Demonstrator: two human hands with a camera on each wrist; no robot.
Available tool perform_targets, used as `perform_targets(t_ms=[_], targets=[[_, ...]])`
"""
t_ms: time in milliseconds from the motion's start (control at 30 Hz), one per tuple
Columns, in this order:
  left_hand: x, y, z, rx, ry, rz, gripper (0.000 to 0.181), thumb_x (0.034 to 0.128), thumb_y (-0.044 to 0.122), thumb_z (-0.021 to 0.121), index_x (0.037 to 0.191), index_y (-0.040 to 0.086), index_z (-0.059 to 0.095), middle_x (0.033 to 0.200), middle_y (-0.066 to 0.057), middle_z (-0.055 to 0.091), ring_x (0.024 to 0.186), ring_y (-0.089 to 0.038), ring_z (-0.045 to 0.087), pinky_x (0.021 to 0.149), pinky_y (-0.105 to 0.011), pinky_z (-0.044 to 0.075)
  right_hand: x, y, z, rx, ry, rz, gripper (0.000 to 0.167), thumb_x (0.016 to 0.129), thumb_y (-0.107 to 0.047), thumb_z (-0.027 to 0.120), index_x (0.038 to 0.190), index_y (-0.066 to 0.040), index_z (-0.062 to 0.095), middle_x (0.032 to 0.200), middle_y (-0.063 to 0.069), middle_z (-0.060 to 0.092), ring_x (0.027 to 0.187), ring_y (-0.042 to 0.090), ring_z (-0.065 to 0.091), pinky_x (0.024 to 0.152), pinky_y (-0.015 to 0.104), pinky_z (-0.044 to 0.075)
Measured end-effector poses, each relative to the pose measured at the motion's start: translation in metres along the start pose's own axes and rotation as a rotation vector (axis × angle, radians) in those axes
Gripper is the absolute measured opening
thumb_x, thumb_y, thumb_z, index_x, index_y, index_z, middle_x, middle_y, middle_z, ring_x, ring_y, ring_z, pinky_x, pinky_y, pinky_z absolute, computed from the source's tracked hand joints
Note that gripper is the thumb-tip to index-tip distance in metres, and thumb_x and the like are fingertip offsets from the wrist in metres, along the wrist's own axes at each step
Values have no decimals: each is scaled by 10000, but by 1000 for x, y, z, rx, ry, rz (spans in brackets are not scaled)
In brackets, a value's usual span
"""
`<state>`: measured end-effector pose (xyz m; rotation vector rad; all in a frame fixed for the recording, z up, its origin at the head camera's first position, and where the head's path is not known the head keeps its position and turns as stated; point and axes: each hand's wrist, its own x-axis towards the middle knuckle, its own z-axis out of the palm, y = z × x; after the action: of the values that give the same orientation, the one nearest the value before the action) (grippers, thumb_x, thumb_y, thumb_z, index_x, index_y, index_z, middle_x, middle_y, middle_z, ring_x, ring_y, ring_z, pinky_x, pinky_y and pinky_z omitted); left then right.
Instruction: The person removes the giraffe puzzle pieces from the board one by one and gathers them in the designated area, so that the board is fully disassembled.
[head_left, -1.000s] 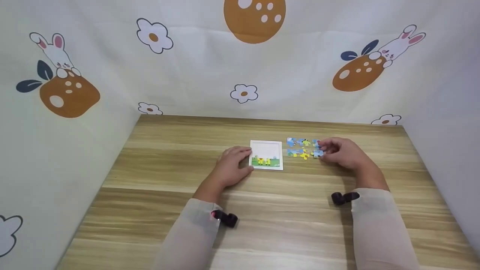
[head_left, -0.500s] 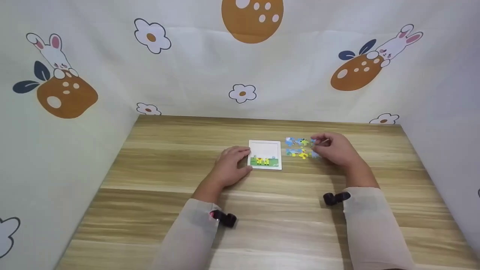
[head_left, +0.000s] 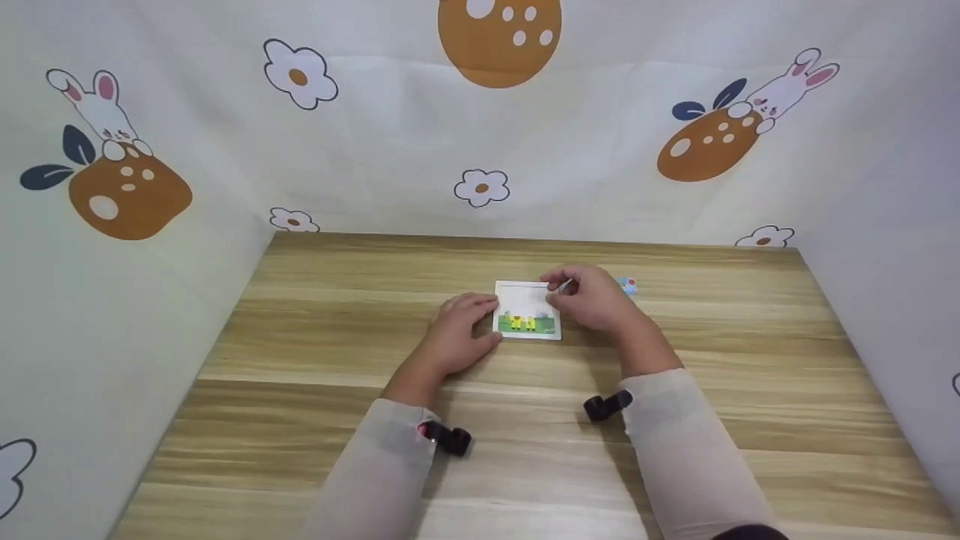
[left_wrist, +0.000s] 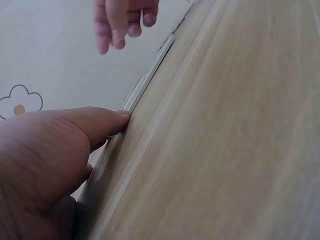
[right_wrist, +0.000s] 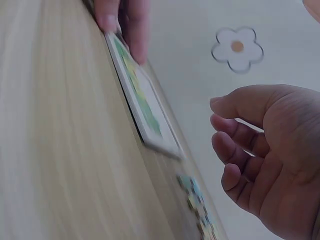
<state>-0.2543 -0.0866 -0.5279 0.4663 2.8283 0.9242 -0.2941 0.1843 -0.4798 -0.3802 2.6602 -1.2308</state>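
A small white square puzzle tray (head_left: 526, 337) lies on the wooden table; a green and yellow picture strip fills its lower part and the upper part is bare white. My left hand (head_left: 455, 334) grips its left side, thumb at the near corner and fingers along the edge. Over the tray's right edge hovers my right hand (head_left: 592, 300), fingers loosely bent; no piece shows between thumb and fingertips in the right wrist view. Under and beyond that hand lie loose jigsaw pieces (right_wrist: 197, 205), mostly hidden in the head view, where one blue piece (head_left: 627, 286) shows.
The wood-grain table (head_left: 337, 330) stretches around the tray. A pale cloth wall (head_left: 390, 150) with flowers and rabbits on oranges closes off the back and sides. Each sleeve carries a small black wrist camera (head_left: 607, 406).
My right hand has moved left from the far end of the loose pieces to the tray's right edge. The left hand and the tray stay put.
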Motion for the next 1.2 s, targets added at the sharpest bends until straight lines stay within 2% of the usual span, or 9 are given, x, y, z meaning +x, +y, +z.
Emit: perform_targets(t_ms=[133,300,400,533,800,1000,1200], targets=[[0,-1,0,7,5,7,601,1014,426,714,1564,230,570,1664,56,495,1618,-274,328,1343,-564,206,5,-18,16,15,-47,-8,350,997,-192,724,1344,-146,740,1214,45,725,1063,232,665,903,345,550],[0,-1,0,6,12,25,603,1012,412,720,1563,219,571,1660,43,501,1611,-284,340,1333,-587,220,9,-27,29,23,-69,-20,360,994,-203,733,1349,-144,736,1249,53,731,1092,236,682,877,336,559],[0,-2,0,12,19,33,604,1007,407,722,1562,220,574,1656,46,507,1607,-282,348,1321,-600,239,9,-27,34,16,-77,-36,351,986,-184,731,1335,-140,741,1262,67,734,1092,237,703,872,345,574],[0,-2,0,19,17,26,607,1004,409,722,1564,228,572,1654,50,509,1609,-276,348,1315,-608,247,10,-25,41,-1,-96,-36,340,975,-158,730,1315,-149,745,1262,71,739,1088,238,706,934,400,583],[0,-1,0,13,12,20,605,1006,399,717,1561,207,574,1658,41,506,1613,-286,337,1302,-632,249,13,-18,54,-98,-145,-69,365,929,-142,766,1288,-81,748,1215,107,731,1059,234,679,989,430,572],[1,-1,0,22,15,31,607,1006,404,717,1561,206,573,1658,46,504,1609,-286,345,1313,-610,247,12,-19,57,-150,-171,-35,494,872,-222,863,1323,-67,736,1234,99,691,1017,207,633,942,405,564],[0,0,1,32,9,18,608,1011,418,714,1566,217,567,1664,49,499,1614,-280,339,1326,-602,224,10,-24,57,-161,-177,-12,532,849,-248,888,1320,-49,740,1250,112,688,1069,230,639,994,440,565]])
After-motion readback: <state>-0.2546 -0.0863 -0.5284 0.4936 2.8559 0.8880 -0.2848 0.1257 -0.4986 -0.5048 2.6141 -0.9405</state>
